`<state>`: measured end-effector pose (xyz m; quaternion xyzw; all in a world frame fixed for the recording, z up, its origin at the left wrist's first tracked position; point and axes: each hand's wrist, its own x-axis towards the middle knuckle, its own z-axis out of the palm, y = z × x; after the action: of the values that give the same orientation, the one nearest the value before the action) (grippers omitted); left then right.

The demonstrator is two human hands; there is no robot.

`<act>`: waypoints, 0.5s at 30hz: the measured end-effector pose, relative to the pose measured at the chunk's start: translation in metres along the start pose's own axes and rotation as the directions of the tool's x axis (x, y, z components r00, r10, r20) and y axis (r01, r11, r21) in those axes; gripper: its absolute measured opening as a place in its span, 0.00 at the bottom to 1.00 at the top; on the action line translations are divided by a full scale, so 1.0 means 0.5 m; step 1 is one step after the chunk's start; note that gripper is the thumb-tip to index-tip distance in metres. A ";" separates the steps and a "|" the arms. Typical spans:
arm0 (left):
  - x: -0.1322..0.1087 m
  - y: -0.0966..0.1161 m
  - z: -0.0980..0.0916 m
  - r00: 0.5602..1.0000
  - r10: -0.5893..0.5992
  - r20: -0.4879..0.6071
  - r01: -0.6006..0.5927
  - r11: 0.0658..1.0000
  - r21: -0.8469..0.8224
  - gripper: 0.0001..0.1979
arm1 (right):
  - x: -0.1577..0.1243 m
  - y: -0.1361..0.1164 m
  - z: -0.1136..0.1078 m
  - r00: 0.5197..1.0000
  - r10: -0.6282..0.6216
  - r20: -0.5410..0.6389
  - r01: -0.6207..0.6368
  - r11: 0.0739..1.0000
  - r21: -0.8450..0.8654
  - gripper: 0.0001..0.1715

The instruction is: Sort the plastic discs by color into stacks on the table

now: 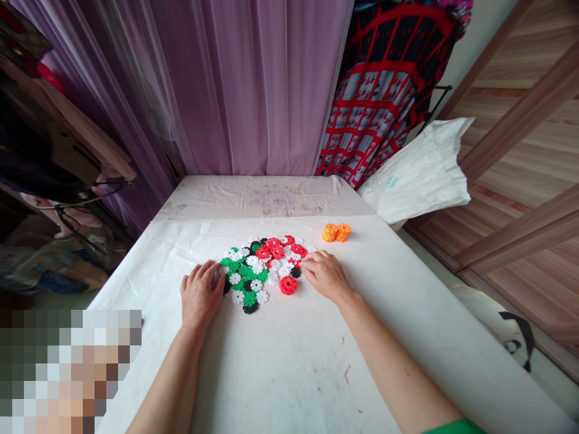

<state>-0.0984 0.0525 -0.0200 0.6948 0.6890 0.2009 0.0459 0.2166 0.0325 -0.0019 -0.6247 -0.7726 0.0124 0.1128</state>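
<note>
My spread left hand [201, 295] and open right hand [324, 276] flanked the red, white, green and black plastic disc heap [257, 268], fingertips right on its edges!

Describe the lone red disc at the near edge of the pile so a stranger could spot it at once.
On the white sheet covering the table lies a heap of notched plastic discs between the person's hands. Just left of the right hand, at the heap's near edge, sits a red disc with a dark centre, the only red one lying apart from the others.
</note>
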 end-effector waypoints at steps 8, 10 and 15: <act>0.000 -0.001 0.000 1.000 0.004 0.002 -0.004 1.000 -0.004 0.20 | 0.062 -0.008 -0.026 0.979 -0.079 0.190 0.096 0.992 -0.080 0.19; 0.000 -0.001 0.001 1.000 0.007 0.001 -0.007 1.000 -0.004 0.20 | 0.079 -0.003 -0.036 0.967 -0.090 0.238 0.113 0.990 -0.087 0.20; 0.000 -0.002 0.001 1.000 0.012 -0.004 -0.012 1.000 -0.005 0.20 | 0.105 0.003 -0.043 0.958 -0.082 0.276 0.109 0.990 -0.084 0.22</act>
<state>-0.0993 0.0529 -0.0211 0.6986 0.6843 0.2041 0.0449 0.2118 0.0811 0.0272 -0.5840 -0.8095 0.0546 -0.0250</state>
